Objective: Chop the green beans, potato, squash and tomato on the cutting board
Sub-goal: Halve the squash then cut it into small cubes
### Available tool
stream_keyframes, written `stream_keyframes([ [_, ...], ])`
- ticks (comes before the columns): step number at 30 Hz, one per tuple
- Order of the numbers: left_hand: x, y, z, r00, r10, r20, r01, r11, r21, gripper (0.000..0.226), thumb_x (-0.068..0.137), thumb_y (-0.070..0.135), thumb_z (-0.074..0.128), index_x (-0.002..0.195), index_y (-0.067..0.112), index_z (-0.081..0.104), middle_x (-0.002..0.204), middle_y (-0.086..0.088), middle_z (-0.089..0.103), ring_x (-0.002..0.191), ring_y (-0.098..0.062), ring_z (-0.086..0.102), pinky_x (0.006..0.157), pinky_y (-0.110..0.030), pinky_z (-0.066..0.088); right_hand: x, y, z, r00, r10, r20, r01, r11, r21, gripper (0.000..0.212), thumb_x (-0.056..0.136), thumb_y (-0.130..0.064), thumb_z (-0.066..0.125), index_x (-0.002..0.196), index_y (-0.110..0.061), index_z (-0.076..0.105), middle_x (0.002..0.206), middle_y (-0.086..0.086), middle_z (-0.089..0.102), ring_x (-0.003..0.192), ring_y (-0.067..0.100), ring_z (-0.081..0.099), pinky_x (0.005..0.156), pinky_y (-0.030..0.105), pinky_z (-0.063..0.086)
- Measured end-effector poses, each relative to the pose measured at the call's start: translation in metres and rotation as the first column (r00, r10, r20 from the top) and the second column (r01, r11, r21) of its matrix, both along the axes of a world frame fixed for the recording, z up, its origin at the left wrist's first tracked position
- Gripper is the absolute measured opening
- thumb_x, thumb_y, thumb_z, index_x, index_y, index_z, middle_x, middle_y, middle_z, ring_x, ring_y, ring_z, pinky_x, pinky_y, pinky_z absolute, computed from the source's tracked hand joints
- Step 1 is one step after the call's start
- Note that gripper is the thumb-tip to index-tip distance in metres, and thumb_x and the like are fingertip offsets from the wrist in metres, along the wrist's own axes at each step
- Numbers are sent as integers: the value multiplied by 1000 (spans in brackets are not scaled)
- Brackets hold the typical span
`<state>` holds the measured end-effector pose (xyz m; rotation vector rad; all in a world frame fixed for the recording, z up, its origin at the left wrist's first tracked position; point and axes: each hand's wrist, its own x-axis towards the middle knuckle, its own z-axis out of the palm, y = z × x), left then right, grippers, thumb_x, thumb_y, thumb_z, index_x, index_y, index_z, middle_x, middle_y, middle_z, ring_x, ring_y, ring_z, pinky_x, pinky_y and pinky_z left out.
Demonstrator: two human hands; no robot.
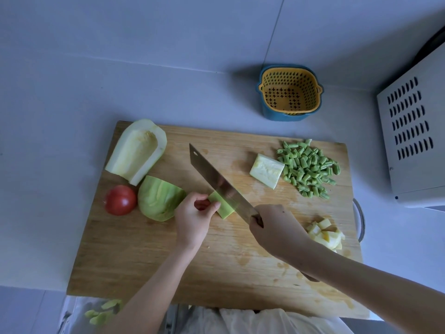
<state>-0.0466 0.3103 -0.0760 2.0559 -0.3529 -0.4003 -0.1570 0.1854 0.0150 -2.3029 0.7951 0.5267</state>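
On the wooden cutting board (pixel 149 261), my left hand (pixel 192 218) pinches a small green squash strip (pixel 224 207). My right hand (pixel 274 227) grips the handle of a cleaver (pixel 221 186), whose blade rests across that strip. A hollowed squash half (pixel 137 150) lies at the board's far left, a rounded green squash piece (pixel 159 201) beside a whole red tomato (pixel 120 200). A pale squash chunk (pixel 267 171) lies next to a heap of chopped green beans (pixel 308 168). Yellow potato cubes (pixel 325 233) sit at the right edge.
A yellow strainer basket in a blue bowl (pixel 290 94) stands on the counter behind the board. A white vented appliance (pixel 414 141) stands at the right. Green peelings (pixel 103 312) lie in a bag below the board's near left corner.
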Motion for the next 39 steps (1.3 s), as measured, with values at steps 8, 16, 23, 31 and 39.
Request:
stream_keyframes([
  [8,1,0,-2,998,-42,51,42,999,1,19,69,10,81,79,5,66,69,14,60,67,6,58,63,-3,43,13,2,2,993,7,-117,-2,999,42,26,91,-13,37,65,-17,40,59,-2,45,43,10,40,38,19,32],
  [16,0,1,-5,999,-37,9,37,999,21,21,72,13,80,76,13,60,67,13,62,64,1,61,59,-7,45,21,23,-22,996,-74,-56,75,997,29,25,89,-12,40,66,-18,41,66,0,49,55,14,44,47,25,34],
  [23,-5,-1,-3,996,-40,81,39,999,8,21,72,8,79,82,11,60,69,15,60,64,2,60,60,-5,44,26,4,7,981,-139,-134,180,913,366,18,84,-5,38,86,-17,52,49,4,47,30,12,41,33,19,37],
  [31,-20,-31,17,990,138,-8,-131,957,259,58,90,52,45,116,0,48,94,-8,62,77,-18,60,58,-19,43,-4,-34,45,975,-220,39,194,918,345,25,90,-17,44,77,3,55,40,1,45,29,12,44,36,23,41],
  [39,-22,-81,19,995,-99,27,43,636,771,82,84,55,53,136,2,17,124,-21,39,104,-32,50,72,-34,48,-8,-62,34,977,-207,54,182,937,298,23,90,-11,44,69,-15,53,44,-1,50,30,11,45,36,23,42],
])
